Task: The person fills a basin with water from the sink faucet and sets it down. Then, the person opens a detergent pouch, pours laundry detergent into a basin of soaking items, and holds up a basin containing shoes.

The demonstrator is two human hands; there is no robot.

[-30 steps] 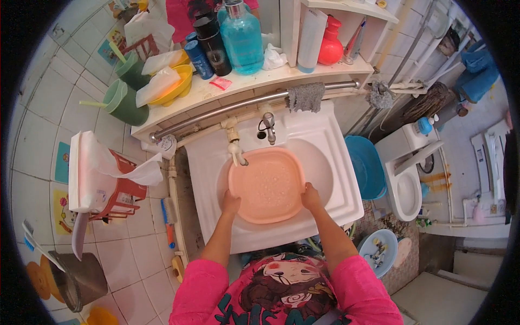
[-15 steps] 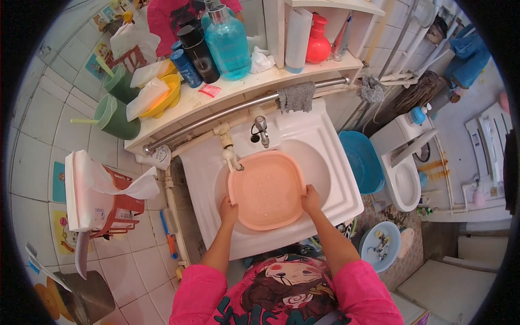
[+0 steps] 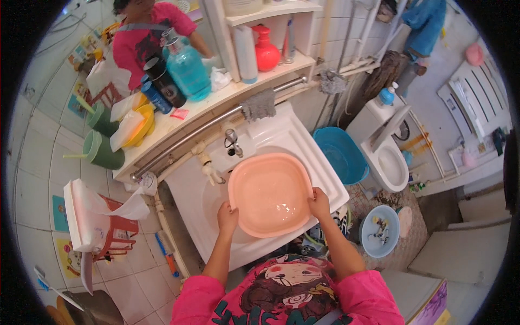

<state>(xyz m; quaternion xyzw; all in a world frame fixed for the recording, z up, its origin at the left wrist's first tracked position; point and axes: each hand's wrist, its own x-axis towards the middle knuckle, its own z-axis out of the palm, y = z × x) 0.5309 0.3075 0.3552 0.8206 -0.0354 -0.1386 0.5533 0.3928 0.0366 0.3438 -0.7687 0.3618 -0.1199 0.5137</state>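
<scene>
Rounded peach plastic basin [image 3: 271, 195] moved nearer front edge of white ceramic sink [image 3: 331, 185].
Cream spout [image 3: 210, 169] cleared; left hand [image 3: 227, 218], right hand [image 3: 319, 203] clasp rim.

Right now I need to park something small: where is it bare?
The sink's right ledge, between peach basin and blue tub; also the shelf's front strip right of the pink packet. The shelf's left end is crowded: green cup, yellow dish, then bottles.

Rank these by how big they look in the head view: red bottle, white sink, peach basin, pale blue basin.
1. White sink
2. Peach basin
3. Pale blue basin
4. Red bottle
</scene>
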